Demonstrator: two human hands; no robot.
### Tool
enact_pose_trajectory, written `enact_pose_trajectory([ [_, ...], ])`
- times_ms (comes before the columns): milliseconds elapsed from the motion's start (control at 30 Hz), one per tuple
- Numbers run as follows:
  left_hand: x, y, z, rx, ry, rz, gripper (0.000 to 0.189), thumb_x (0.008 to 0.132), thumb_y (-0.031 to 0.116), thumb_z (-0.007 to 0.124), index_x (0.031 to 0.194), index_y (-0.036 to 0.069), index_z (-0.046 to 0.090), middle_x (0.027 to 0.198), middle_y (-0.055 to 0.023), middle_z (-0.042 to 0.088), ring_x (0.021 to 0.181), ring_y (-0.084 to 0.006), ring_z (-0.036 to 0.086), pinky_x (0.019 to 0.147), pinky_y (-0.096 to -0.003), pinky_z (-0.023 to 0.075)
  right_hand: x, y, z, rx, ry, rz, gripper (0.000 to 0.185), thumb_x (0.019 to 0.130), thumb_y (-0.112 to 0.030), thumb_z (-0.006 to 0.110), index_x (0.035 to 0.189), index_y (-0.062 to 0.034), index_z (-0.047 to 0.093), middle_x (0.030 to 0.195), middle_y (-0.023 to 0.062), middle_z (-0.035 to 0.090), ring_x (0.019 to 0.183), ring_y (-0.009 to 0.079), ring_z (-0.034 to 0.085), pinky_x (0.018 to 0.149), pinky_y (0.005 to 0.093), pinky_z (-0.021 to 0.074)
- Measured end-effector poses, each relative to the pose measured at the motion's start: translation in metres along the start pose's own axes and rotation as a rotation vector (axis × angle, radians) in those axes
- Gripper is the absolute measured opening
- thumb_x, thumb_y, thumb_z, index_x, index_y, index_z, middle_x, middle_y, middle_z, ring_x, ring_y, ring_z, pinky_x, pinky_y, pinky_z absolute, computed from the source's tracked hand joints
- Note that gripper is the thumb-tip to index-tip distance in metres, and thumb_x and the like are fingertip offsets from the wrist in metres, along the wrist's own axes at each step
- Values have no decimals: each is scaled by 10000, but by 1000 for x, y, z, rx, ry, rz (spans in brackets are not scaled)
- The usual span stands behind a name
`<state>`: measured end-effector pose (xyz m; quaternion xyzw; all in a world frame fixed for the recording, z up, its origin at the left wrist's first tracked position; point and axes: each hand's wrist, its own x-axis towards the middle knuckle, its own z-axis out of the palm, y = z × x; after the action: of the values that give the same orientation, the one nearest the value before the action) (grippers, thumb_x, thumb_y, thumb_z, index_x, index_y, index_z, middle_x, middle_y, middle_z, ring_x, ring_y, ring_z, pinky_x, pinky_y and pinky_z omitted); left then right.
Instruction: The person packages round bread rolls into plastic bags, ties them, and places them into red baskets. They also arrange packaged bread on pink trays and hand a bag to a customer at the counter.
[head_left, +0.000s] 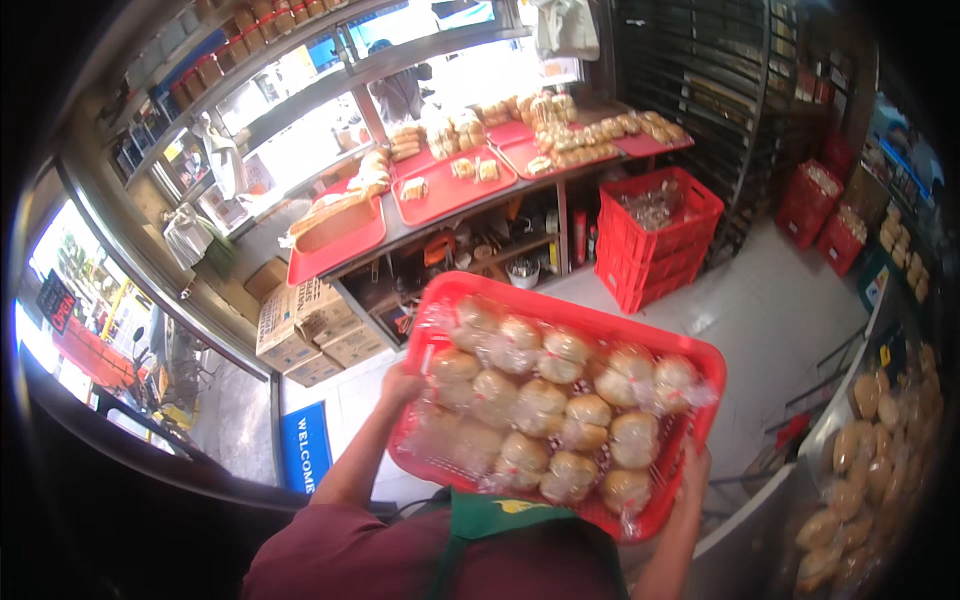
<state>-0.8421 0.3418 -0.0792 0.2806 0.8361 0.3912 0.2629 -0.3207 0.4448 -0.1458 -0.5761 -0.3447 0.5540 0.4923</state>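
A red plastic basket (574, 300), slotted along its sides, is held up in front of my body, tilted in the view. Bread rolls (541, 405) wrapped in clear plastic fill most of it in rows. My left hand (403, 386) grips the basket's left side. At the opposite side, my right hand (691, 469) holds the rim near the lower right corner; its fingers are partly hidden by the basket. The basket's near edge is close to my green apron (510, 516).
A counter (450, 217) under the window bears red trays (454, 184) of wrapped bread. Stacked red crates (656, 236) stand by a tall metal rack (697, 97). Cardboard boxes (322, 322) and a blue doormat (306, 442) lie near the doorway. More bread (862, 472) sits at right.
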Motion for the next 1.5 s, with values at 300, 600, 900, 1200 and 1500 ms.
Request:
enact_pose_trajectory([
  [300, 127, 148, 205, -39, -356, 151, 244, 671, 68, 682, 914, 42, 690, 734, -36, 661, 656, -145, 623, 600, -314, 494, 59, -69, -62, -48, 404, -12, 247, 934, -343, 611, 895, -104, 562, 576, -11, 464, 423, 104, 449, 371, 263, 385],
  [600, 221, 239, 377, -100, -576, 199, 286, 658, 46, 656, 943, 20, 657, 739, -45, 647, 613, -142, 613, 541, -305, 474, 169, -90, -101, 130, 592, 71, 435, 956, -554, 486, 823, -145, 556, 614, -36, 498, 479, 75, 471, 412, 247, 371],
  [900, 246, 449, 525, -221, -625, 337, 193, 654, -53, 616, 832, 19, 619, 701, 0, 594, 569, -90, 524, 506, -240, 388, 350, -221, -171, 180, 676, -19, 458, 967, -516, 487, 796, -96, 550, 586, -6, 514, 438, 79, 455, 389, 241, 365],
  [1200, 275, 599, 778, -215, -719, 422, 238, 646, -28, 632, 881, 10, 637, 735, -8, 604, 596, -104, 535, 520, -251, 401, 541, -304, -294, 153, 759, -15, 532, 940, -583, 484, 795, -79, 574, 611, 4, 529, 496, 97, 490, 437, 248, 389],
  [1500, 281, 748, 994, -82, -823, 621, 261, 646, 9, 623, 907, 7, 631, 799, -16, 631, 703, -118, 579, 627, -266, 459, 663, -338, -402, 274, 927, 70, 650, 856, -720, 483, 778, -84, 591, 657, 17, 554, 537, 123, 521, 465, 273, 397],
])
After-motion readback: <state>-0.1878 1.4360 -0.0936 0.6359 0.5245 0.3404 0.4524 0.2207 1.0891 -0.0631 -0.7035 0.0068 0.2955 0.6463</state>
